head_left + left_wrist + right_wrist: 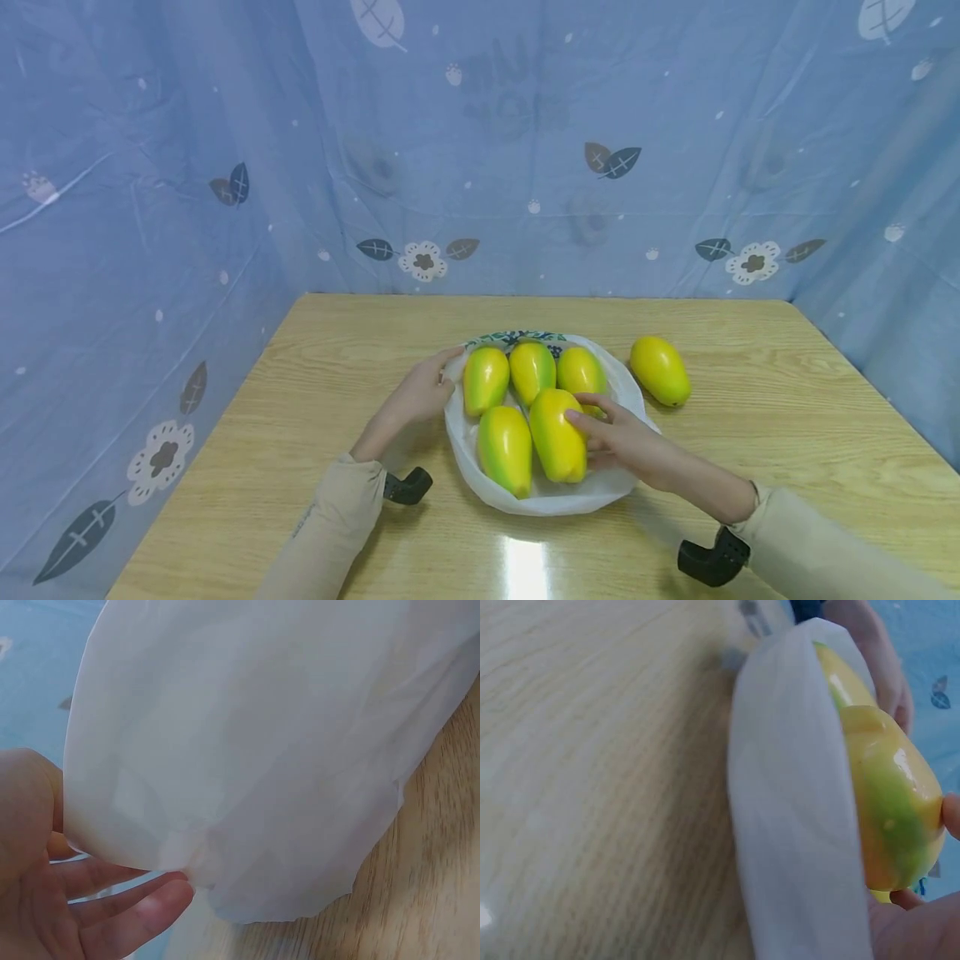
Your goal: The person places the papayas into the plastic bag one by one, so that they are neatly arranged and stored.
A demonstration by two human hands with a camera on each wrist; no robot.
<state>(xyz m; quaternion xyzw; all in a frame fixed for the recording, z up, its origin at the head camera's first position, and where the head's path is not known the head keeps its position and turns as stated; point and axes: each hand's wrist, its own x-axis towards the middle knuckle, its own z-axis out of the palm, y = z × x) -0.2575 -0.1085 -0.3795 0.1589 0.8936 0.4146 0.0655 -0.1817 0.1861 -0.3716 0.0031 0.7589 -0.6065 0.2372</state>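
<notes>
Several shiny yellow-green mangoes lie in a round white dish with a blue-green pattern at its far edge. My right hand grips the near-right mango, thumb on top and fingers along its right side. In the right wrist view, fingertips touch this mango behind the dish's pale side. At the dish's left rim is my left hand, one finger reaching over the edge. Its fingers look loosely extended against the white rim in the left wrist view.
One more mango lies on the wooden table, just right of the dish. A blue patterned curtain hangs behind the table and at both sides. Black wrist mounts stick out below the sleeves.
</notes>
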